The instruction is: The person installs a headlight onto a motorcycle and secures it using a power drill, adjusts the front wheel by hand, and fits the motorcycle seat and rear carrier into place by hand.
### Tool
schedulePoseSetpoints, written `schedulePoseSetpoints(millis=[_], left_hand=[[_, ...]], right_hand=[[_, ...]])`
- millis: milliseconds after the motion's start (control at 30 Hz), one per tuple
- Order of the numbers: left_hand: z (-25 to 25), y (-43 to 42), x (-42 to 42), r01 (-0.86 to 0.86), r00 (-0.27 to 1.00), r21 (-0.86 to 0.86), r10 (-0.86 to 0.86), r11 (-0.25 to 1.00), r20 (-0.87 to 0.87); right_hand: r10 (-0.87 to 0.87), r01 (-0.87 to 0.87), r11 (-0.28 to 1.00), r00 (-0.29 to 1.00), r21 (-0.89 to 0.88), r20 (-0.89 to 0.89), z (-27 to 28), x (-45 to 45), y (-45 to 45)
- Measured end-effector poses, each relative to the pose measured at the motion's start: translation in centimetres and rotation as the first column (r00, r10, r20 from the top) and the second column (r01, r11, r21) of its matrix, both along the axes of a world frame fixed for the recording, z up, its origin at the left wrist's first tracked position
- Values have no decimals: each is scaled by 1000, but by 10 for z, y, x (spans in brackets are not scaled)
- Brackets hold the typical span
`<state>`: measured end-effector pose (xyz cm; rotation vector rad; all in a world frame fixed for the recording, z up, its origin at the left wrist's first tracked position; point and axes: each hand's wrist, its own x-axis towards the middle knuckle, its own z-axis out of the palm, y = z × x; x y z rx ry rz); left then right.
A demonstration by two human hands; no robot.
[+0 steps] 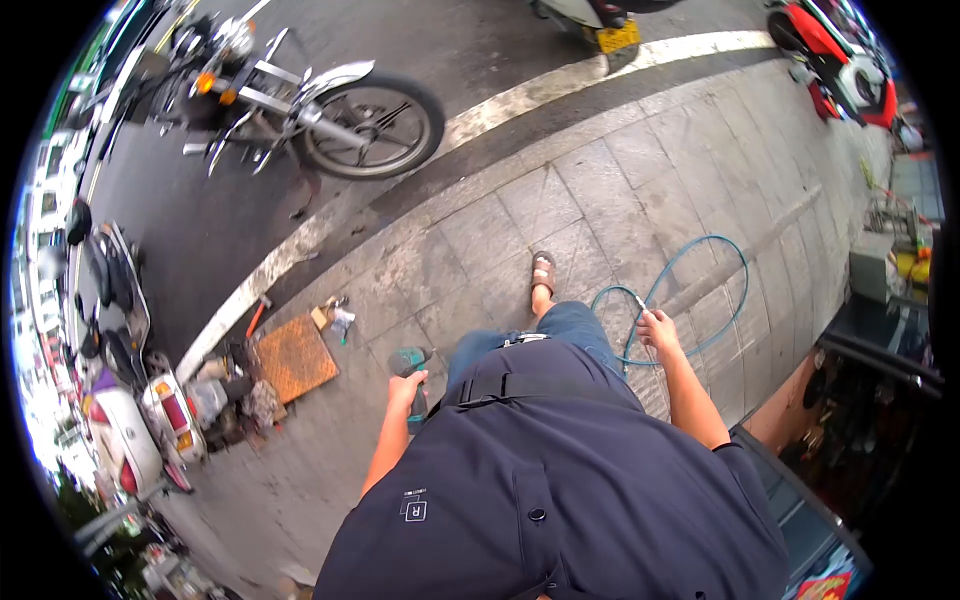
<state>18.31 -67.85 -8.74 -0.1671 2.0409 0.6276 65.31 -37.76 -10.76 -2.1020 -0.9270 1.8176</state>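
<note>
My left hand (406,385) is closed around the handle of a teal and black cordless drill (411,358), held low beside my left thigh. Out to my right side, my right hand (655,330) grips one end of a thin blue-green hose (744,290), close to a pale metal-looking fitting (640,302). The hose hangs in wide loops in front of and beside that hand. Where its other end finishes is hard to make out. My dark shirt (540,470) fills the lower middle, and one sandalled foot (542,270) shows on the paving.
An orange-brown square plate (297,358) lies on the left, with small items and a hammer-like tool (258,316) near it. A motorcycle (370,125) stands beyond the white kerb line. Scooters (125,430) are parked at left, and a red one (845,75) at upper right. A shopfront (870,350) borders the right.
</note>
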Motion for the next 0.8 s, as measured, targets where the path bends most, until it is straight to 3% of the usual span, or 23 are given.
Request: schedulePoseSetpoints(millis=[133, 267, 333, 500, 600, 667, 700, 800], left_hand=[[9, -79, 16, -134, 991, 70, 135, 988, -5], [34, -154, 31, -102, 992, -58, 97, 993, -82], [38, -200, 35, 22, 991, -234, -52, 972, -124], [-7, -341, 64, 41, 992, -114, -54, 993, -115], [34, -315, 67, -138, 990, -77, 136, 987, -34], [58, -278, 55, -296, 950, -257, 310, 920, 17], [46, -279, 55, -396, 907, -225, 417, 890, 51], [63, -221, 40, -429, 900, -161, 435, 889, 5]], right_hand=[[122, -122, 992, 992, -34, 7, -1, -36, -29], [261, -259, 964, 965, -66, 26, 2, -82, -56], [292, -292, 954, 956, -68, -14, 5, -102, -72], [480, -479, 873, 877, -91, -13, 30, -139, -87], [549, -548, 832, 836, -86, -5, 39, -143, -77], [568, -564, 818, 823, -109, 6, 39, -146, -65], [555, -548, 828, 831, -121, 33, 36, -148, -59], [542, -531, 836, 839, -135, 55, 18, -155, -29]])
